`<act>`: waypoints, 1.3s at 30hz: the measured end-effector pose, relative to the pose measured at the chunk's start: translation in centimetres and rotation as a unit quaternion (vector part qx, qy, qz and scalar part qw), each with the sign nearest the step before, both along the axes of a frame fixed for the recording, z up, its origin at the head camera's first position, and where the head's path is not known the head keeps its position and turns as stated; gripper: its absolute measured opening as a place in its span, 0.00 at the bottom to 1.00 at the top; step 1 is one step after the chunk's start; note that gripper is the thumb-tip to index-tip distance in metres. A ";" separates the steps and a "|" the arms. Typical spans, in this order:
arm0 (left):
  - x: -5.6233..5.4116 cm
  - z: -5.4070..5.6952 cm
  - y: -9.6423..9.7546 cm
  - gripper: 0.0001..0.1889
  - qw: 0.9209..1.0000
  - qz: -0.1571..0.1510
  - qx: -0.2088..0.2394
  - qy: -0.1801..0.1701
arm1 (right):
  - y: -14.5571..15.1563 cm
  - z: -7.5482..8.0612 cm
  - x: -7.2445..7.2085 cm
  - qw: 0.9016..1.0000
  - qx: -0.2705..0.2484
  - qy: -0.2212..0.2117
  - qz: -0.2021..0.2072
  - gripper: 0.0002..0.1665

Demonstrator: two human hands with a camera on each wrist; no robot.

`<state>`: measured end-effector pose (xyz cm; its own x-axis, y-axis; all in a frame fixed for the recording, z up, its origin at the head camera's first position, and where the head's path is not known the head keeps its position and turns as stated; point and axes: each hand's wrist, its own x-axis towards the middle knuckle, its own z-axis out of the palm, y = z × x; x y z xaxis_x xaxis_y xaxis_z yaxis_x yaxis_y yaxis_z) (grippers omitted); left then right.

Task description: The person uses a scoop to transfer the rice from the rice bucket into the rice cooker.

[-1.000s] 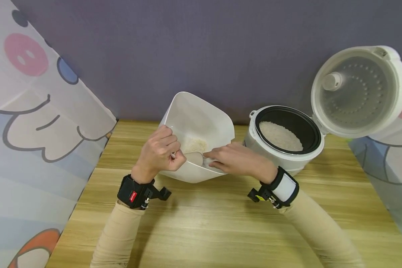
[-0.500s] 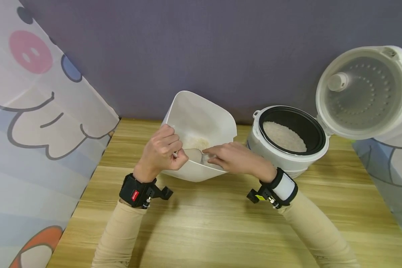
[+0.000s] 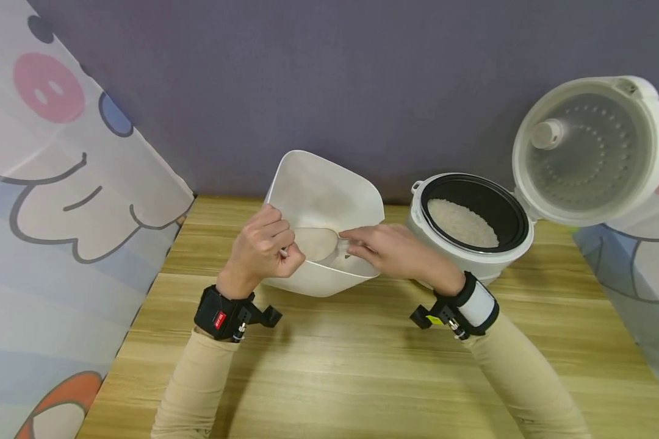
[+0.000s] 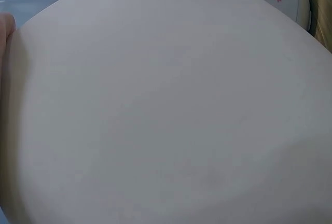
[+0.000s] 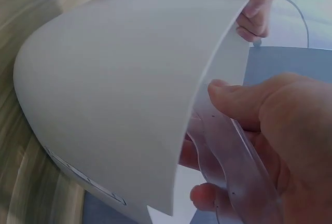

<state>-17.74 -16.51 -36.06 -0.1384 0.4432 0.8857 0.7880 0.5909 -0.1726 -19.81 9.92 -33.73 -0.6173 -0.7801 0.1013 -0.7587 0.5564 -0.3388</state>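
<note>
A white bin (image 3: 335,195) with a wide mouth leans back on the table, its opening toward me. My left hand (image 3: 266,244) grips its left rim, thumb inside and fingers curled over the edge. My right hand (image 3: 398,250) reaches in over the right rim. It holds a clear plastic scoop (image 5: 212,141) by the handle, with the thumb on top and fingers beneath. The rounded scoop bowl looks pale inside the bin, over the spot with the rice, which is mostly hidden. Only the bin's outer wall (image 4: 166,105) fills the left wrist view.
On the right, close to my right forearm, stands a white rice cooker (image 3: 483,262) with rice (image 3: 461,222) in its black inner pot. Its lid (image 3: 587,152) is raised at the far right. A dark wall panel (image 3: 329,91) rises behind the wooden table (image 3: 351,366).
My right hand has moved slightly right, and the scoop has shifted farther back in the bin, covering the rice that showed before. The left hand keeps its grip on the rim.
</note>
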 end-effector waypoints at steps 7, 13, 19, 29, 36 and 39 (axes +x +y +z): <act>0.1 0.0 -0.1 0.10 1.000 -0.001 0.004 -0.001 | 1.0 0.3 0.1 1.000 -0.021 0.015 -0.011 0.21; 0.1 0.0 -0.1 0.10 1.000 -0.001 0.007 0.001 | 2.1 0.3 0.5 0.999 -0.037 0.029 -0.023 0.21; 0.1 0.0 -0.1 0.10 1.000 -0.003 0.007 0.003 | 3.3 0.6 1.0 0.998 -0.029 0.028 -0.050 0.21; 0.2 -0.1 -0.4 0.10 1.000 0.005 0.012 0.001 | 5.8 2.1 1.6 0.996 -0.047 0.011 -0.070 0.22; 0.2 -0.2 -0.5 0.10 1.000 0.005 0.010 0.003 | 8.5 3.1 2.0 0.991 -0.088 0.063 -0.082 0.20; 0.3 -0.3 -0.5 0.10 1.000 0.007 0.009 0.002 | 9.8 3.6 2.3 0.986 -0.088 0.090 -0.105 0.21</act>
<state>-17.49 -17.01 -36.40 -0.1403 0.4251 0.8942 0.7793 0.6045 -0.1652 -17.50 19.76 -30.13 -0.7231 -0.5975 0.3465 -0.6897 0.6519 -0.3150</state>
